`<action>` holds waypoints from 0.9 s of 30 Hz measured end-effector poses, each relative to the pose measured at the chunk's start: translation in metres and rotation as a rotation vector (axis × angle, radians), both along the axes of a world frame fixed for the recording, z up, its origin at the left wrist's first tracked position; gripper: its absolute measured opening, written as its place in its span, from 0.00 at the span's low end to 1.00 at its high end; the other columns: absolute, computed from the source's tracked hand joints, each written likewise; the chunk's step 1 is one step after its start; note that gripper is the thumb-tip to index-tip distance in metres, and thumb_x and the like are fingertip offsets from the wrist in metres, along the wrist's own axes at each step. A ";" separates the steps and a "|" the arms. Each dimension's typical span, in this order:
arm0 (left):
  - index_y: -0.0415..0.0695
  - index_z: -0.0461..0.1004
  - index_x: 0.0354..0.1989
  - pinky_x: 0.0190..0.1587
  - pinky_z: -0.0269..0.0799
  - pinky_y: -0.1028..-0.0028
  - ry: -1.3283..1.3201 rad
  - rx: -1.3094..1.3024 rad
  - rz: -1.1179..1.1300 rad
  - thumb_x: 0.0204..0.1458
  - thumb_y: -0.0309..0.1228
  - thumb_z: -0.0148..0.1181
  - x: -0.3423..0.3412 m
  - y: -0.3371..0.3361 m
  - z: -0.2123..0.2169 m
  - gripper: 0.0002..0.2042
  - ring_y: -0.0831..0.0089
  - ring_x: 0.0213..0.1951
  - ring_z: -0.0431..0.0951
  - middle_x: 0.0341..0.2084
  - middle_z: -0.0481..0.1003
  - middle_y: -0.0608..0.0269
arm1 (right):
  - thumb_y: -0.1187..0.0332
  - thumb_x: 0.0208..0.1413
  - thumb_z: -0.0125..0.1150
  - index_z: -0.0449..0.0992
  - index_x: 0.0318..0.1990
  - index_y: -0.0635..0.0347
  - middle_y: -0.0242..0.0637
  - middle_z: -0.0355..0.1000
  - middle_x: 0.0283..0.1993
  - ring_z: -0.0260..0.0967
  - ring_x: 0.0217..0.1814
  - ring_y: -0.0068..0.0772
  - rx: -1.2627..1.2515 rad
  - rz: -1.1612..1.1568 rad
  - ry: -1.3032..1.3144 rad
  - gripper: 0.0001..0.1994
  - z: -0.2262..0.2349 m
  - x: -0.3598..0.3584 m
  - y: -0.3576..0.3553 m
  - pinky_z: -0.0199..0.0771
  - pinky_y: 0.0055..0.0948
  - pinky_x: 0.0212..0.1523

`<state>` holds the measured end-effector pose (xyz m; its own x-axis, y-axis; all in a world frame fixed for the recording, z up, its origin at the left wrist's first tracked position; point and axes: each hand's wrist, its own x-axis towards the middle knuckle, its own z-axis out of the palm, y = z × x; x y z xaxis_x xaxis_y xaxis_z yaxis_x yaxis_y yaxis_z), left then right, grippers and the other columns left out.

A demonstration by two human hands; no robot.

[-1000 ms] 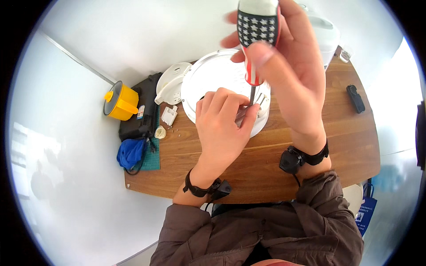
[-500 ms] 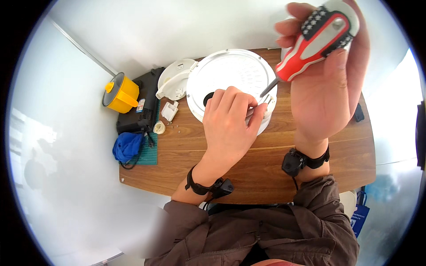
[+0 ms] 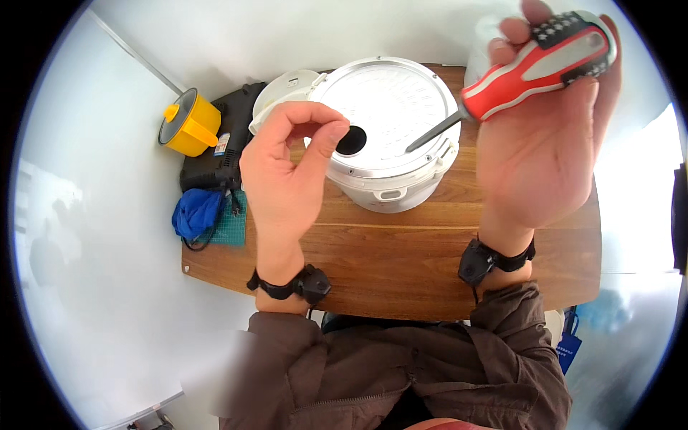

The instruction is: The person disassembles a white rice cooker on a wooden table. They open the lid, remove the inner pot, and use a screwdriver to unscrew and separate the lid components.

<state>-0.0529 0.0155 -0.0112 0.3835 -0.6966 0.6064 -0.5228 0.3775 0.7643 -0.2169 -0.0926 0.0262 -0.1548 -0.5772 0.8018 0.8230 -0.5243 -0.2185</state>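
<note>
Left hand point(image 3: 287, 172) raised over counter point(image 3: 401, 258), thumb and forefinger pinched; anything held too small to tell. White cooker point(image 3: 390, 136) upside down at centre, round hole in base. Right hand point(image 3: 545, 136) gripping red screwdriver point(image 3: 530, 61), tip above base. Advisable: seat tip squarely before turning.

At centre frame, the round cooker base point(image 3: 387, 115) shows pale brushed metal with a dull sheen. The screwdriver point(image 3: 534, 61), upper right, has a glossy red plastic handle. The table point(image 3: 401, 251) is smooth, matt wood.
</note>
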 end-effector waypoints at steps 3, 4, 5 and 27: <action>0.38 0.80 0.40 0.45 0.74 0.77 -0.014 0.051 -0.067 0.55 0.17 0.65 0.011 0.007 -0.005 0.06 0.78 0.37 0.79 0.34 0.82 0.65 | 0.59 0.74 0.46 0.45 0.77 0.64 0.57 0.71 0.54 0.77 0.47 0.38 0.028 0.018 0.060 0.32 -0.007 0.016 0.012 0.81 0.32 0.44; 0.38 0.80 0.40 0.47 0.73 0.77 -0.061 0.084 -0.069 0.56 0.16 0.65 0.014 0.008 -0.008 0.06 0.77 0.38 0.79 0.35 0.81 0.65 | 0.57 0.73 0.48 0.44 0.77 0.65 0.58 0.71 0.54 0.77 0.47 0.39 0.040 0.035 0.079 0.33 -0.012 0.020 0.014 0.81 0.32 0.43; 0.37 0.80 0.40 0.48 0.73 0.76 -0.108 0.113 -0.067 0.56 0.15 0.64 0.018 0.009 -0.011 0.06 0.76 0.40 0.78 0.35 0.81 0.64 | 0.59 0.73 0.48 0.45 0.76 0.63 0.59 0.70 0.56 0.77 0.50 0.42 -0.006 0.073 0.094 0.32 -0.017 0.023 0.012 0.80 0.35 0.47; 0.37 0.76 0.43 0.41 0.77 0.77 0.053 -0.302 -0.071 0.66 0.20 0.52 0.059 -0.041 -0.083 0.05 0.72 0.38 0.84 0.38 0.76 0.61 | 0.61 0.68 0.40 0.59 0.70 0.62 0.55 0.76 0.48 0.73 0.34 0.36 -0.145 -0.319 0.210 0.26 -0.020 -0.004 0.000 0.75 0.30 0.33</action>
<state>0.0062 -0.0259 -0.0942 0.3770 -0.5142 0.7703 -0.4488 0.6261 0.6376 -0.2205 -0.0926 0.0062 -0.1323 -0.4056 0.9044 0.5600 -0.7835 -0.2694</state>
